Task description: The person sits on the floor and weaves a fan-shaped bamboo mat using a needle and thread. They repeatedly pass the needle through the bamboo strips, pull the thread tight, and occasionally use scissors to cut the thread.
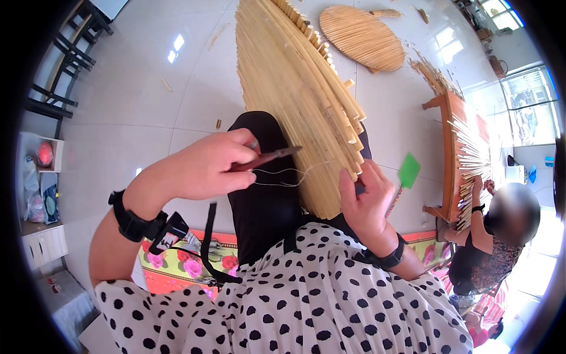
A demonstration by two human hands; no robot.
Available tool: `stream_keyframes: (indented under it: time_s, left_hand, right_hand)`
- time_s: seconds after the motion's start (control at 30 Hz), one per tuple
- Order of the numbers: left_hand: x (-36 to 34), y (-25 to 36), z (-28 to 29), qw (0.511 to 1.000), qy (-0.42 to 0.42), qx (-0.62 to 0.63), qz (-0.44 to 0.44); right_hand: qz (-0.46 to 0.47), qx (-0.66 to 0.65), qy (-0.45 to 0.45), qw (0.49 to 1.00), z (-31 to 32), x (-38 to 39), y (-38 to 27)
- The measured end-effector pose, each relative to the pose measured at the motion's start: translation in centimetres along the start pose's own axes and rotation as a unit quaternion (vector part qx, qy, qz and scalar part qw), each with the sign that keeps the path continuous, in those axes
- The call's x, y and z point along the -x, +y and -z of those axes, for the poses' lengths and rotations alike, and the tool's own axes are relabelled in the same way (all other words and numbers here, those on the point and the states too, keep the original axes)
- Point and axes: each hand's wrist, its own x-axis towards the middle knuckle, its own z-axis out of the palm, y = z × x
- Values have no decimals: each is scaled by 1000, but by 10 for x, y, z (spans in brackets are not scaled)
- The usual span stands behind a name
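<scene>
Across my thighs lies a long panel of pale yellow reed stalks (295, 100), laid side by side with stepped ends along its right edge. My left hand (203, 165) is closed around pliers (274, 155) with reddish-brown handles and a dark tip, held over the panel's left edge. A thin thread or wire (277, 183) loops from near those fingers onto the stalks. At the panel's near right edge, my right hand (371, 197) pinches the stalk ends between thumb and fingers. Whether it also holds the thread's other end is hidden.
A round stalk panel (362, 38) lies on the tiled floor ahead. Loose stalk scraps (433, 74) lie beside a wooden bench (451, 135) on the right, where another person handles thin stalks. A green fly swatter (408, 171) is right of my knee. Dark chairs (68, 56) stand left.
</scene>
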Motion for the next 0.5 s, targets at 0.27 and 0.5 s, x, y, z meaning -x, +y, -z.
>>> stream_keyframes:
  time_s: [0.27, 0.5]
  left_hand:
    - [-34, 26, 11, 994, -103, -24, -6]
    - [-44, 35, 16, 988, -119, -102, 1]
  right_hand:
    - [38, -10, 5, 999, 0, -3, 8]
    - [39, -7, 3, 999, 0, -2, 9]
